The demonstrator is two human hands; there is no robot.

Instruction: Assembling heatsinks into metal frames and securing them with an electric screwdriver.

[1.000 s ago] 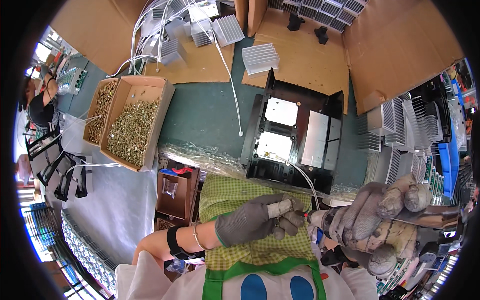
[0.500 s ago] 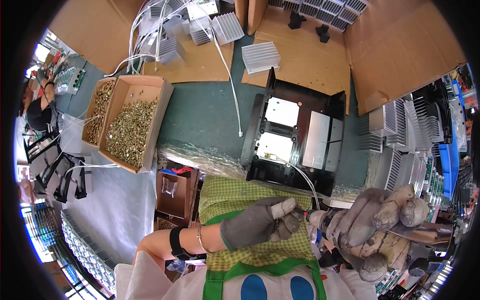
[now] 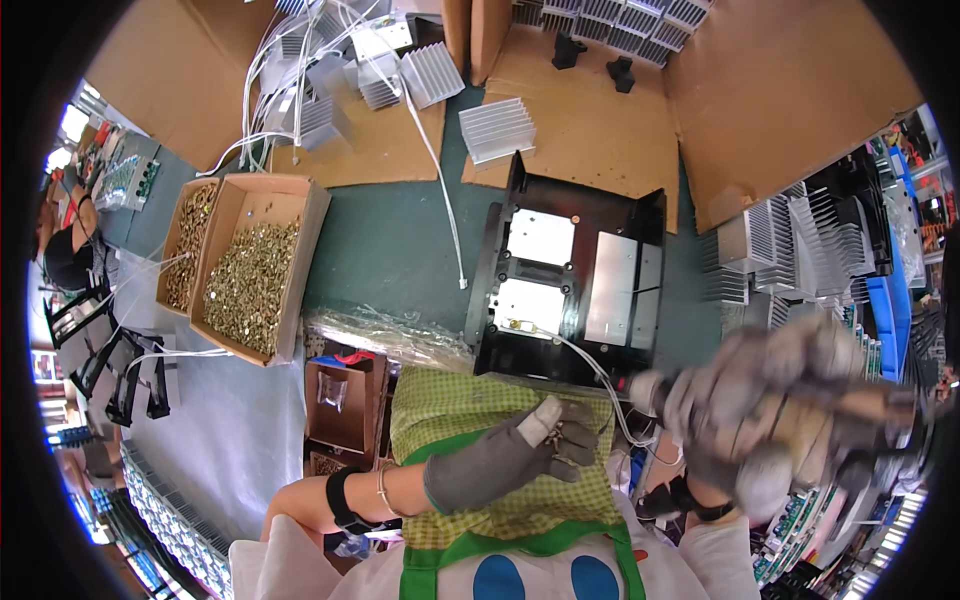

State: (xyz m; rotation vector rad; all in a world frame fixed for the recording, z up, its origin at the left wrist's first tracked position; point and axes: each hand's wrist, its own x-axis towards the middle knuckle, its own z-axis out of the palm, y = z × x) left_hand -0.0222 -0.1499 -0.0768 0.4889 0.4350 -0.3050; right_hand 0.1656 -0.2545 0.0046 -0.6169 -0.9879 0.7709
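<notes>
My left hand (image 3: 500,460), in a grey glove with a pale thumb tip, is curled over the apron around a few small brass-coloured screws (image 3: 554,434). My gloved right hand (image 3: 765,390), blurred by motion, grips an electric screwdriver with a red-marked tip (image 3: 624,383). That tip is beside the near right corner of a black metal housing (image 3: 590,196). Inside the housing lie silvery plates (image 3: 612,285). White wires (image 3: 598,368) run from a small brass-coloured part on the near left plate over the front edge, toward the space between my hands.
At left, cardboard boxes (image 3: 312,215) hold many small screws. Finned heat sinks (image 3: 497,130) and white cables (image 3: 440,165) lie at the back. More heat sinks (image 3: 790,235) are stacked at right, near a cardboard wall (image 3: 790,120). Plastic film (image 3: 390,338) covers the bench edge.
The screwdriver tip has left my left fingers and moved up toward the housing with my right hand. My left fingers have loosened a little. The whole view has shifted slightly.
</notes>
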